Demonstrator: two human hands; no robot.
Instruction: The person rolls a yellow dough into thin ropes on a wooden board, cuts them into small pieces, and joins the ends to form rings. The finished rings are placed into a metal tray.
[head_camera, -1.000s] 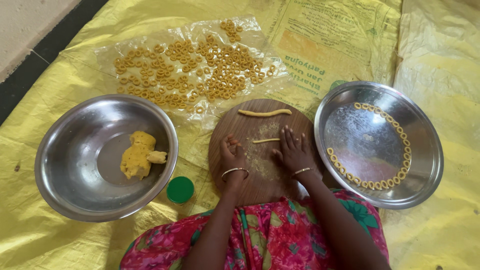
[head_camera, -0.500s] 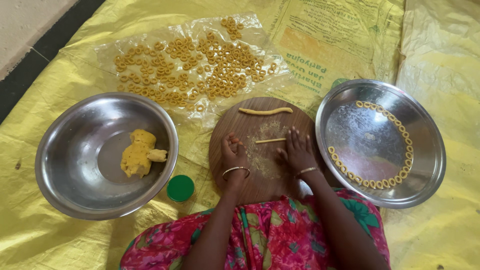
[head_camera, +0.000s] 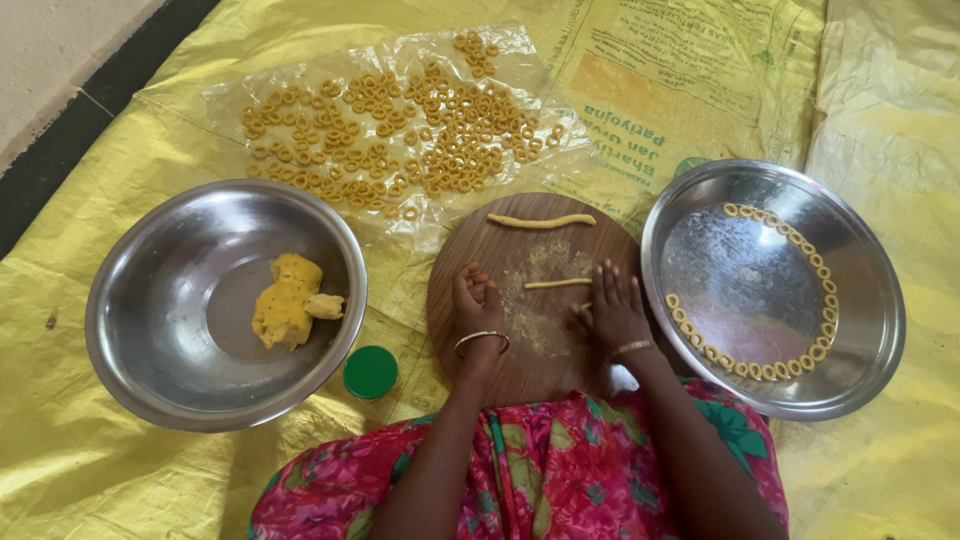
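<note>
My left hand (head_camera: 478, 302) rests on a round wooden board (head_camera: 520, 350), fingers curled in with nothing visible in them. Flat on the board's right side lies my right hand (head_camera: 612, 308), fingers spread. A short yellow dough strip (head_camera: 557, 284) lies between the hands, its right end close to my right fingertips. Farther up the board is a longer dough rope (head_camera: 541, 221).
On the left, a steel bowl (head_camera: 150, 330) holds a yellow dough lump (head_camera: 288, 300). The steel plate (head_camera: 760, 300) on the right has dough rings (head_camera: 770, 368) along its rim. Many rings (head_camera: 400, 130) lie on clear plastic at the back. A green lid (head_camera: 370, 371) lies on the yellow sheet (head_camera: 80, 470).
The short dough strip has shifted a little to the right, toward my right hand. My left fingers have curled inward. Both hands stay on the board.
</note>
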